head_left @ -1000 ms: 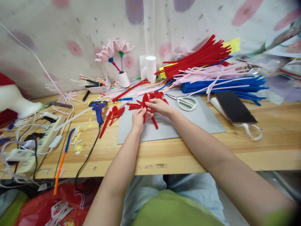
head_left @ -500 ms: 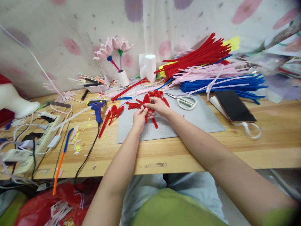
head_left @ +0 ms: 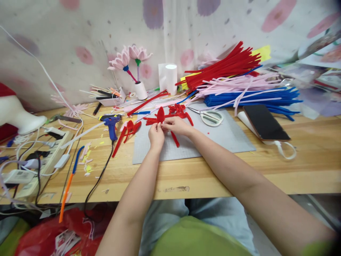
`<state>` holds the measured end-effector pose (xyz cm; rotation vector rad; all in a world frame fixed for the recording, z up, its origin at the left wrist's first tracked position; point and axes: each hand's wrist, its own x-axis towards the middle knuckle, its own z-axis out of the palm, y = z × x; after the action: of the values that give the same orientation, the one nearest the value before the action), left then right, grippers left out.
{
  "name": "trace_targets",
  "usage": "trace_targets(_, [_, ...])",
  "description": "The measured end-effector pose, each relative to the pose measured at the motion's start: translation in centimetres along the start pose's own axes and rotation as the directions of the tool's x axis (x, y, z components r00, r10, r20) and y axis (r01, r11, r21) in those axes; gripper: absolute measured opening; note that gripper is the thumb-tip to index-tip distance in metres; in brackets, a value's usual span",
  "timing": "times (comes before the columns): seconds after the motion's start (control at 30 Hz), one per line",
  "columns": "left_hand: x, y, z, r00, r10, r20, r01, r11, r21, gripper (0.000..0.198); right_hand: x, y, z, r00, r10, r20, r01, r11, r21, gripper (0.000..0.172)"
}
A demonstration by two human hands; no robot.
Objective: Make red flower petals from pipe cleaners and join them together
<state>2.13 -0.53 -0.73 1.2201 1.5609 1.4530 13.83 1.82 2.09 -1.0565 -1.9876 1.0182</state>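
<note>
Over the grey cutting mat (head_left: 223,138), my left hand (head_left: 156,136) pinches the base of a red pipe-cleaner petal (head_left: 160,114), which stands upright above the fingers. My right hand (head_left: 174,125) is closed right beside it, its fingertips at the petal's lower end; whether they grip its stem is hidden. Behind the hands lie more red pipe-cleaner pieces (head_left: 177,108), and a red strip (head_left: 175,139) sticks out below the right hand. Scissors (head_left: 211,118) with pale handles rest on the mat to the right. Several finished red petals (head_left: 129,127) sit left of the mat.
A blue glue gun (head_left: 111,128) with its cord stands to the left, near a power strip (head_left: 50,160) and tangled cables. Bundles of red (head_left: 223,67), pink and blue pipe cleaners (head_left: 250,97) lie at the back right. A phone (head_left: 266,122) rests at right; pink flowers (head_left: 130,58) stand behind.
The red petal has moved slightly left and now stands clear above the left hand's fingers. My right hand has slid down from the petal's face toward its base.
</note>
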Motion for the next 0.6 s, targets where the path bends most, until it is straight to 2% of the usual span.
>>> trace_targets(0.1, [0.0,-0.2,0.0,0.995,0.066,-0.07,-0.057,0.991,0.123,0.021,0.1,0.2,0.7,0.999,-0.049,0.0,0.048,0.994,0.098,0.027])
trace_targets(0.27, [0.1,-0.2,0.1,0.997,0.043,-0.061,-0.043,0.999,0.013,0.02,0.1,0.1,0.8,0.998,-0.06,0.017,0.055,0.975,0.214,0.029])
trace_targets(0.43, [0.2,-0.6,-0.1,1.0,-0.022,-0.02,0.022,1.0,-0.022,0.02,0.1,0.4,0.2,0.998,-0.042,0.051,0.031,0.979,0.203,0.031])
trace_targets(0.6, [0.1,-0.9,-0.3,0.998,-0.042,0.039,0.044,0.999,-0.031,0.024,0.2,0.6,-0.8,0.996,0.088,-0.006,-0.086,0.979,0.184,0.034])
